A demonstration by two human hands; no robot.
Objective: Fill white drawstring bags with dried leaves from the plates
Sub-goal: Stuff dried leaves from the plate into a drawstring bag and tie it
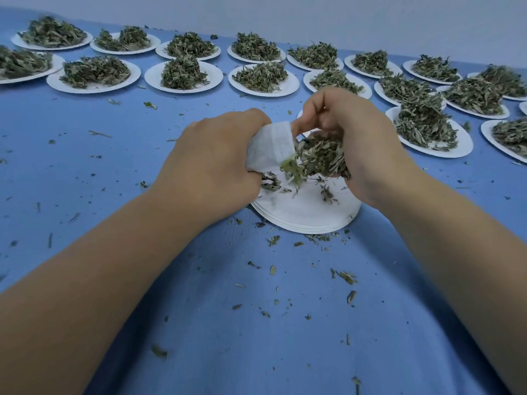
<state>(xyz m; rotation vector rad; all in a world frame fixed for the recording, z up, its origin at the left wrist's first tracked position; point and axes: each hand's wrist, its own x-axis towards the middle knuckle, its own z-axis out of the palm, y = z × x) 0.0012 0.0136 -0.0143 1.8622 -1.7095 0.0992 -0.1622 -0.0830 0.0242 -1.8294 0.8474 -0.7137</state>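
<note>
- Two rows of loaded plates [94,88] lie beyond the hands on the table [256,352]. The nearest, just right of the right hand, could be knocked by a careless wrist.
- The stack [308,220] of plates under both hands catches spills, but probably only those falling straight down.
- The left hand [216,155] grips the bag [271,146] bunched, its mouth facing right. If that mouth narrows, the load may jam.
- The right hand [350,129] clutches a fat clump of leaves [322,158] at the mouth. Too hard a push would likely shed bits.
- Crumbs [346,276] near the wrists suggest how easily leaves scatter.
</note>
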